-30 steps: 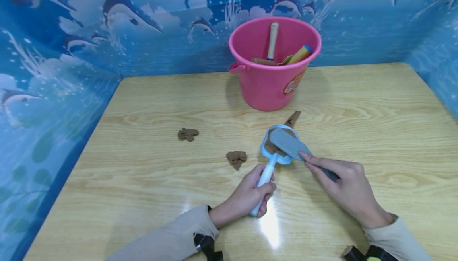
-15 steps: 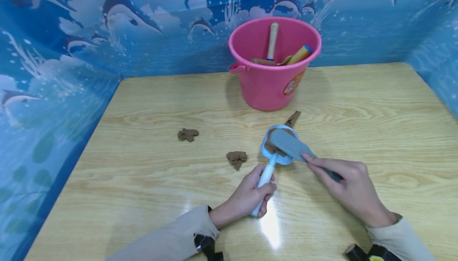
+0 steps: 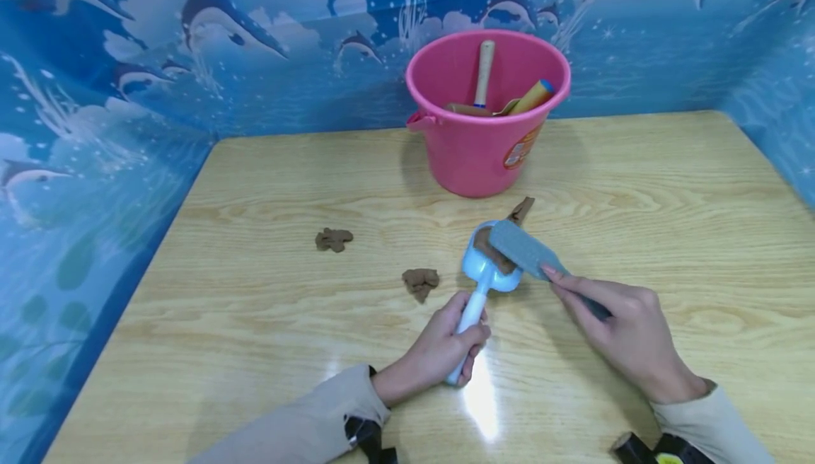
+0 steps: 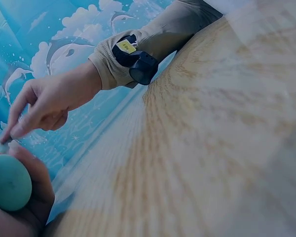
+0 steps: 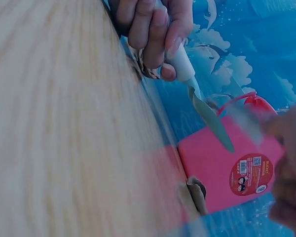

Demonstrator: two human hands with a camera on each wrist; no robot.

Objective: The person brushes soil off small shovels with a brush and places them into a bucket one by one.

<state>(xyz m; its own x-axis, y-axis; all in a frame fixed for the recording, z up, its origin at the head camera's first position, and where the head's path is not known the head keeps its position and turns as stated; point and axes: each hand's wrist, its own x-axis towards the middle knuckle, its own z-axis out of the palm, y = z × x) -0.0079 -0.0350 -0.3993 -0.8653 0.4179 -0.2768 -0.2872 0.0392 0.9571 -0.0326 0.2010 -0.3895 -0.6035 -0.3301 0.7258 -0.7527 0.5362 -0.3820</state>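
Note:
My left hand (image 3: 439,344) grips the handle of a light blue toy shovel (image 3: 474,266), its head raised in front of the bucket. Brown clay (image 3: 485,245) lies in the shovel's head, partly hidden by a flat grey-blue scraper (image 3: 525,248). My right hand (image 3: 627,333) pinches that scraper between thumb and fingers, its blade lying over the shovel's right side. In the left wrist view, the round end of the shovel handle (image 4: 10,182) pokes out of the left fist. The right wrist view shows the right hand (image 5: 288,168) blurred at the edge.
A pink bucket (image 3: 477,160) with several tools inside stands at the back of the wooden table. Two brown clay lumps (image 3: 334,239) (image 3: 421,283) lie left of the shovel. A thin clay strip (image 3: 521,209) lies just beyond it. Dolphin-print sheeting (image 3: 286,75) borders the table.
The shovel's head has tilted, showing more of its blue inner surface on the near left. The scraper has shifted slightly right and uncovered more of the clay.

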